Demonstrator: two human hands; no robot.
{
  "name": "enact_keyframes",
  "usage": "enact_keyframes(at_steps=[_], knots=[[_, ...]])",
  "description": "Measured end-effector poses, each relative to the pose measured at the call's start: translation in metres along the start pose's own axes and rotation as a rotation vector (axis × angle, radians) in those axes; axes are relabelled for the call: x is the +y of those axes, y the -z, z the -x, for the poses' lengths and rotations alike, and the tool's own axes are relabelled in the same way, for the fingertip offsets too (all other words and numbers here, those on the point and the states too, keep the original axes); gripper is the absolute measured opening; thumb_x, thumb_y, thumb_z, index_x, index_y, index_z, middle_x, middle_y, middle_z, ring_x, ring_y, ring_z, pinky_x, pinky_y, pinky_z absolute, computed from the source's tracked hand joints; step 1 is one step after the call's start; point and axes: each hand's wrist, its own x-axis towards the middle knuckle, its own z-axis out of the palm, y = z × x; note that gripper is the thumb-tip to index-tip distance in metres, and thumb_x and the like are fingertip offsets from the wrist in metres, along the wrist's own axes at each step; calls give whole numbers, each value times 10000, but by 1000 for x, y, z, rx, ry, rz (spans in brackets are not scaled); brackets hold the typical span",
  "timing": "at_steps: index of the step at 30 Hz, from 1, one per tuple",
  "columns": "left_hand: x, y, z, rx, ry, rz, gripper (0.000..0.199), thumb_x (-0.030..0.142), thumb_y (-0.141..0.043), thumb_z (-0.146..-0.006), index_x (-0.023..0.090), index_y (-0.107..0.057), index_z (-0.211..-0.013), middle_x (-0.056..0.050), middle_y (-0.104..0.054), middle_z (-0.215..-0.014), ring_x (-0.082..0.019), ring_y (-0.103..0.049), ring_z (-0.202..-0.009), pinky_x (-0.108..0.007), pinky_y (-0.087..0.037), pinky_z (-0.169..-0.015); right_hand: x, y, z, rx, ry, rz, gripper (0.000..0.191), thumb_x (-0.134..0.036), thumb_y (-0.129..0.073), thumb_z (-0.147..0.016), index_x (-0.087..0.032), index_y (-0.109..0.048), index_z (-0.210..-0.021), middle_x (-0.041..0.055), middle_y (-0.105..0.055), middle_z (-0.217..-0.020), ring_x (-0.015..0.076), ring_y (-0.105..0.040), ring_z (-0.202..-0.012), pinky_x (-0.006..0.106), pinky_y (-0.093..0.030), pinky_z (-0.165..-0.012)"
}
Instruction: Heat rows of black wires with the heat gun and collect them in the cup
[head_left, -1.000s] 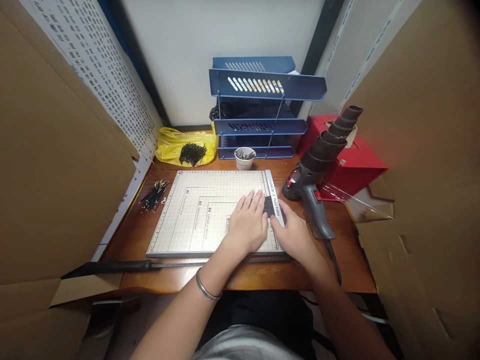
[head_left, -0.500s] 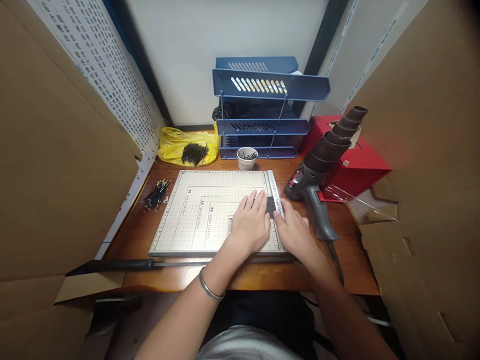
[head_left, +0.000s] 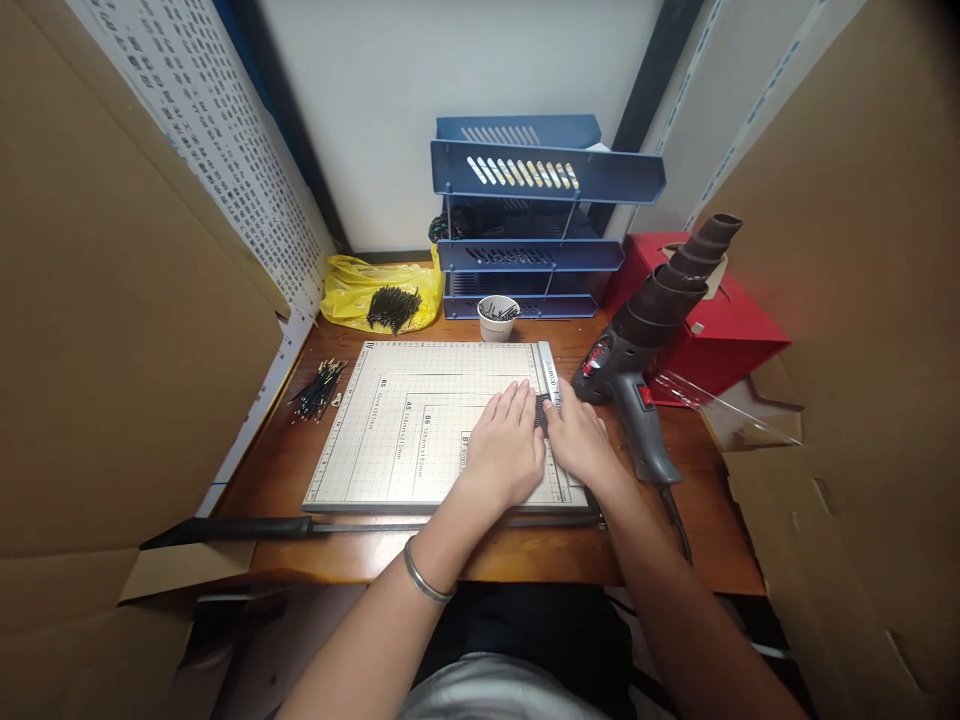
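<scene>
A paper cutter board with printed size lines lies on the wooden table. My left hand rests flat on its right part, fingers stretched forward over one end of a row of thin black pieces. My right hand is at the ruler strip on the board's right edge, its thumb against the black pieces. Its other fingers are bent over the strip and partly hidden. The cutter's long black handle lies low along the board's front edge.
A heat gun stands at the right before a red box. Behind the board are a paper cup, blue trays and a yellow bag with black pieces. Black wires lie at left. Cardboard rises at the sides.
My right hand has shifted slightly left and up along the ruler strip, its thumb now nearer my left hand. My left hand stays flat on the board. The whole view has moved slightly.
</scene>
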Motion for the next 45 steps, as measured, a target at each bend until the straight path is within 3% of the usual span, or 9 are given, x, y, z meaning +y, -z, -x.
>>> enact_keyframes(at_steps=[11, 18, 29, 36, 45], knots=[[-2, 1, 1, 7, -17, 27, 599, 314, -250, -1070, 68, -291, -1615, -85, -265, -1695, -227, -200, -1583, -424, -171, -1301, -4, 3, -18, 9, -29, -30, 502, -400, -278, -1028, -145, -401, -1442, 212, -599, -1419, 370, -587, -1275, 478, -448, -1003], [0, 2, 0, 9, -1, 31, 608, 299, -269, -1060, 22, -295, -1600, -136, -227, -1697, -230, -203, -1582, -409, -189, -1296, -6, -1, -19, 1, -9, -6, 467, -340, -260, -1029, -132, -411, -1419, 230, -615, -1377, 394, -596, -1212, 491, -434, -985], [0, 2, -1, 33, -18, 8, 592, 300, -253, -1058, 46, -338, -1586, -115, -300, -1681, -231, -242, -1572, -415, -184, -1292, 3, 0, -17, -24, 42, -77, 528, -389, -269, -1029, -158, -403, -1485, 191, -644, -1362, 377, -627, -1196, 485, -445, -984], [2, -1, -1, 61, -24, 32, 621, 346, -236, -1068, 15, -327, -1585, -129, -290, -1679, -229, -227, -1576, -419, -169, -1299, 13, 6, 2, 77, 29, -150, 574, -374, -204, -1030, -137, -418, -1507, 172, -551, -1498, 328, -553, -1346, 470, -415, -1105], [6, -5, -4, 90, -35, 13, 643, 369, -245, -1068, -14, -317, -1579, -166, -288, -1673, -245, -235, -1573, -416, -180, -1296, 28, -3, 27, 168, 32, -282, 565, -396, -315, -988, -126, -512, -1443, 166, -587, -1460, 338, -552, -1337, 526, -394, -1145]])
